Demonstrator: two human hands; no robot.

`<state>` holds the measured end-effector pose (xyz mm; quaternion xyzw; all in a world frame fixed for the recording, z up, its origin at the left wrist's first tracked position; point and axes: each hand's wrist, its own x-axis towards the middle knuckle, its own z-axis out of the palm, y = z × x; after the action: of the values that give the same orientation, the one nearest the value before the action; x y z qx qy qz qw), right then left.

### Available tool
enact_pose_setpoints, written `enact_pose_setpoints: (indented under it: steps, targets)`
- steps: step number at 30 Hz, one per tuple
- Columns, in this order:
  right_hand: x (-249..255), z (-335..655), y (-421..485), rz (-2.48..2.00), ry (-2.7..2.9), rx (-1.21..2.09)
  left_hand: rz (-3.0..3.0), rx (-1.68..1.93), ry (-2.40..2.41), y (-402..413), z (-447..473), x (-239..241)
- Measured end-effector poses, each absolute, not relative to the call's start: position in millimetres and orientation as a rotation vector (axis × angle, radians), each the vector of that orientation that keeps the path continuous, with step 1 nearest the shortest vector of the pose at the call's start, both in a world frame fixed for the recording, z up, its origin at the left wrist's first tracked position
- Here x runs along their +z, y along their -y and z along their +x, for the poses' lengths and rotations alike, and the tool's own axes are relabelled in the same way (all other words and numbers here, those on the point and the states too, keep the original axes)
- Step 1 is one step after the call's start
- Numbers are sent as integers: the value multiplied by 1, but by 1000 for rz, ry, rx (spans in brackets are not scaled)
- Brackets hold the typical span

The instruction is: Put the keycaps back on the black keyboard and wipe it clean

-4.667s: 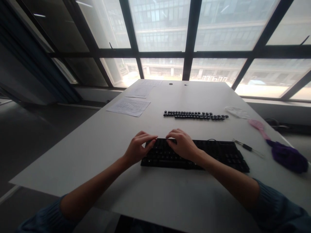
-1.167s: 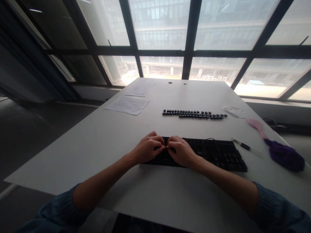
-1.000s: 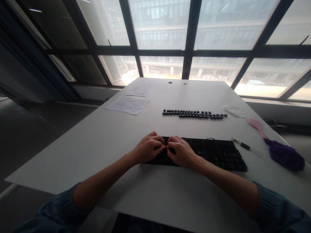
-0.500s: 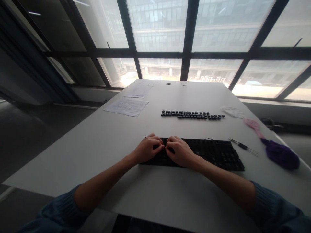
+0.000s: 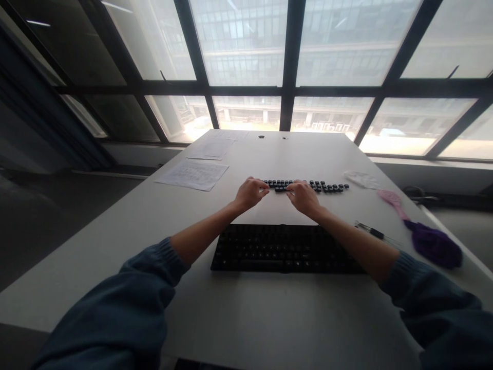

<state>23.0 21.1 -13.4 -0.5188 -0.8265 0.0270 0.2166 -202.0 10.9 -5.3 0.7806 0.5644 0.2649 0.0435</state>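
Left grip [image 5: 251, 192], right grip [image 5: 304, 198] on keycap row [image 5: 327, 187], 12 o'clock of keyboard [image 5: 283, 247]; fingers curled, cannot tell if holding any.

A table top [image 5: 269, 318] with a smooth, matt white surface is shown. The keyboard [image 5: 285, 249] is made of black plastic with a dull finish. The loose keycaps [image 5: 327, 186] are made of the same dark plastic, faintly glossy on top. Thin white paper sheets [image 5: 192, 173] are covered with fine print. A purple cloth [image 5: 433, 244] is seen as soft and fuzzy, and a brush [image 5: 389, 198] as pink plastic. The sleeves [image 5: 127, 303] are knitted from blue yarn, with ribbed cuffs.
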Motion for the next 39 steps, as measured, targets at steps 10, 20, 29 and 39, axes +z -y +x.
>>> enact_pose_setpoints:
  steps: [10,20,29,39]
  targets:
    - [-33,5,-68,-1367,2454,-33,2457,677,-1749,-59,-166,-32]
    - [-36,4,-70,-1279,2492,-25,2475,667,-1708,-64,-161,-39]
    - [-23,10,-36,-1193,2307,87,2363,813,-1715,-29,-180,-12]
    - [-20,17,80,-826,2142,623,2178,902,-1356,101,-214,15]
